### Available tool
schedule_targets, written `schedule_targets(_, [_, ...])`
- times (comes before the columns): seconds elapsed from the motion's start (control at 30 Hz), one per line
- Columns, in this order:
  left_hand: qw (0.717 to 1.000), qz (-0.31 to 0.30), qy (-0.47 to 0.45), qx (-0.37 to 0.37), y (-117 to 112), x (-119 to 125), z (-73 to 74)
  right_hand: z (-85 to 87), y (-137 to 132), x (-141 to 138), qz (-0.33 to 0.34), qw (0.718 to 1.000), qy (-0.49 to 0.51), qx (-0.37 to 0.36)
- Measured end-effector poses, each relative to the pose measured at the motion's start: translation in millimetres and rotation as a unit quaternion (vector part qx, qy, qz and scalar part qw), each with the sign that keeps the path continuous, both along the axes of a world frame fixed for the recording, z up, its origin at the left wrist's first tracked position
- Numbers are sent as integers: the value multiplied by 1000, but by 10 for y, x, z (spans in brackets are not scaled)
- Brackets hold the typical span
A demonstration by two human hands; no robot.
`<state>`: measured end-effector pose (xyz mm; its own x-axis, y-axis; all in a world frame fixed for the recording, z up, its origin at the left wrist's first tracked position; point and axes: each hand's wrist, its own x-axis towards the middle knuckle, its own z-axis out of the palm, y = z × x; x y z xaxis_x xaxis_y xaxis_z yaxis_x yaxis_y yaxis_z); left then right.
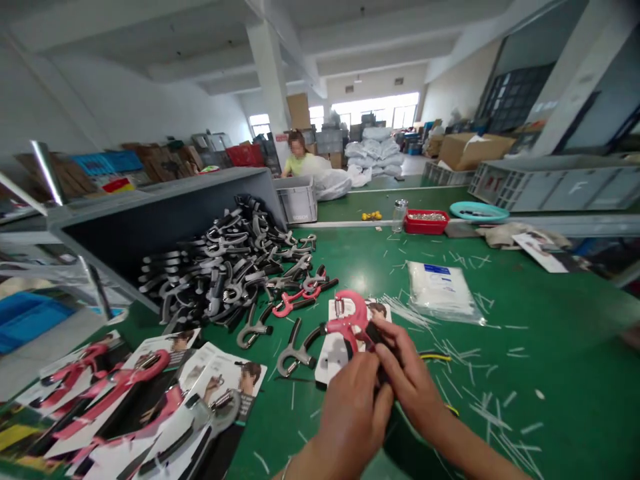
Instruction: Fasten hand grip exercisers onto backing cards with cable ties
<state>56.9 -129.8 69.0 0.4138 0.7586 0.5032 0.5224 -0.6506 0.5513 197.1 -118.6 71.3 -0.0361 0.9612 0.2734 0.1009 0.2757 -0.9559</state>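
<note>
Holding pink hand gripper (347, 320) in closed fingers of left hand (350, 420) and right hand (410, 380) near green table's (550, 373) front edge; large grey gripper heap (220, 267) toward far-left corner apparently left to do.

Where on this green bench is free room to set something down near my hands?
The widest bare green mat lies right of the clear bag of white items, among scattered white plastic strips. Left of your left hand and right hand it is crowded: a heap of hand grippers and printed cards.

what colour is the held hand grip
The grip is pinkish red, best in the head view.
</note>
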Motion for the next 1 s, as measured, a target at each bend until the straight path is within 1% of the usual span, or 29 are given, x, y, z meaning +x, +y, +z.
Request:
schedule_targets(0.07, [992, -119, 15, 27, -59, -101, 27, -72, -134, 145, -12, 997, 61, -42])
schedule_targets(0.1, [989, -143, 5, 33, -24, -187, 46, -94, -179, 259, -22, 993, 103, -62])
schedule_targets(0.13, [990, -134, -9, 32, 55, -283, 56, -107, -212, 384, -44, 985, 148, -79])
schedule_targets(0.17, [995, -99, -21, 24, 171, -378, 49, -114, -234, 510, -78, 974, 190, -93])
schedule_targets(0.2, [999, -49, -17, 7, 314, -466, 22, -119, -246, 627, -117, 961, 227, -104])
schedule_targets(0.23, [1000, -28, 14, -2, 465, -541, -26, -124, -251, 728, -154, 947, 257, -115])
schedule_targets(0.3, [991, -66, 117, 3, 717, -643, -169, -145, -239, 869, -198, 923, 300, -139])
schedule_targets(0.33, [985, -74, 157, 5, 788, -668, -251, -161, -223, 905, -202, 915, 316, -152])
schedule_targets(0.4, [976, -53, 211, 4, 797, -673, -394, -197, -169, 910, -183, 905, 339, -179])
schedule_targets(0.47, [973, -2, 231, 2, 679, -638, -477, -225, -82, 840, -146, 901, 357, -200])
schedule_targets(0.53, [973, 37, 227, -6, 552, -594, -491, -235, 34, 716, -101, 898, 373, -209])
schedule_targets(0.6, [980, 56, 189, -22, 514, -569, -454, -226, 163, 557, -57, 894, 384, -223])
schedule_targets(0.67, [989, 76, 118, -36, 591, -577, -400, -207, 279, 387, -19, 891, 384, -241])
schedule_targets(0.73, [994, 88, 41, -50, 747, -611, -358, -190, 365, 230, 9, 889, 380, -254])
schedule_targets(0.8, [995, 73, -14, -74, 921, -655, -346, -192, 415, 114, 25, 890, 374, -260])
schedule_targets(0.87, [992, 47, -50, -104, 1063, -694, -366, -221, 432, 60, 37, 898, 353, -260])
schedule_targets(0.93, [990, 34, -64, -125, 1149, -724, -409, -271, 426, 67, 61, 921, 285, -258])
schedule_targets(1.0, [990, 25, -49, -127, 1179, -748, -467, -327, 408, 114, 83, 947, 164, -262])
